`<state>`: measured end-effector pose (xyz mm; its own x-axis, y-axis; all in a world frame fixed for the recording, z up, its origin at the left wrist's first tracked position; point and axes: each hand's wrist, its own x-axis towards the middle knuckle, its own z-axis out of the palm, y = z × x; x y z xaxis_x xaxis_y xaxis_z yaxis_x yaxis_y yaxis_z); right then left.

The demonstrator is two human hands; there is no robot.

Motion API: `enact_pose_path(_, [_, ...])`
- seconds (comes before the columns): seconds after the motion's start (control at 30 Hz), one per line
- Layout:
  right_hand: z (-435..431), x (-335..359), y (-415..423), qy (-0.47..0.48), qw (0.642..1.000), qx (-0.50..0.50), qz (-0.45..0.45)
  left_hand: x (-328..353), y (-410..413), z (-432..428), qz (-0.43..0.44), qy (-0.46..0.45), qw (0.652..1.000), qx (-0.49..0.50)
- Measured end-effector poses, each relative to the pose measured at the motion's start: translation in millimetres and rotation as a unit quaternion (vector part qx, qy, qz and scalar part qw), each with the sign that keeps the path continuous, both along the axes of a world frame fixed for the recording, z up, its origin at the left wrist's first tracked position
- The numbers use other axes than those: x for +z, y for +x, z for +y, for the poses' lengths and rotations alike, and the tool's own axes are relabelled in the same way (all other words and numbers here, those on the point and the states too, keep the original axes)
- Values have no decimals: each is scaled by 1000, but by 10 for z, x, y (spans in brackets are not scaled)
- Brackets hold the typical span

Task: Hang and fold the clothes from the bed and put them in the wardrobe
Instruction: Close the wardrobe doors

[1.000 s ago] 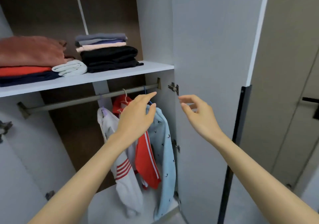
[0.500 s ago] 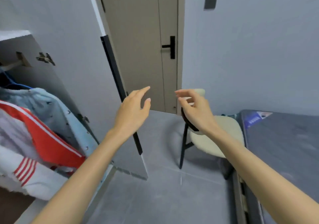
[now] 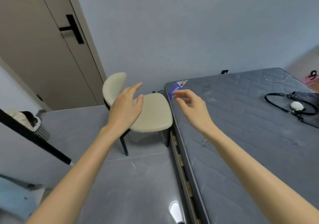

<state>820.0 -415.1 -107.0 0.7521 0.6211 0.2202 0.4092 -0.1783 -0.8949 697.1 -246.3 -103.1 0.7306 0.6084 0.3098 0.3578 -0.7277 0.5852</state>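
The bed (image 3: pixel 241 137) shows no clothes, only a black bag (image 3: pixel 303 106) and a thin cable (image 3: pixel 279 79), so the task looks almost or fully done. Neither grip holds anything: the left hand (image 3: pixel 126 108) and right hand (image 3: pixel 193 110) hover with loose fingers near the chair (image 3: pixel 151 113). The view has swung from the wardrobe door (image 3: pixel 34 137) toward the bed.

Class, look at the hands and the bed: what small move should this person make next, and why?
Probably look rightward along the mattress for clothes. The left hand and right hand are open and empty, and the visible mattress carries only a black handbag and a thin cable.
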Motion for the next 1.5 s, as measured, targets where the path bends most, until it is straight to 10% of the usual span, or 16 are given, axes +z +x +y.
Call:
enact_pose_path(0.67, [2137, -2, -904, -1, 937, 347, -34, -94, -2021, 921, -12, -36, 928, 370])
enact_pose_path(1.17, [4705, 678, -2036, 46, 864, 488, -112, -44, -2581, 2983, -83, -125, 876, 458])
enact_pose_path(1.5, [5546, 889, -2300, 122, 816, 560, -69, -136, -2345, 3519, -128, -22, 853, 506])
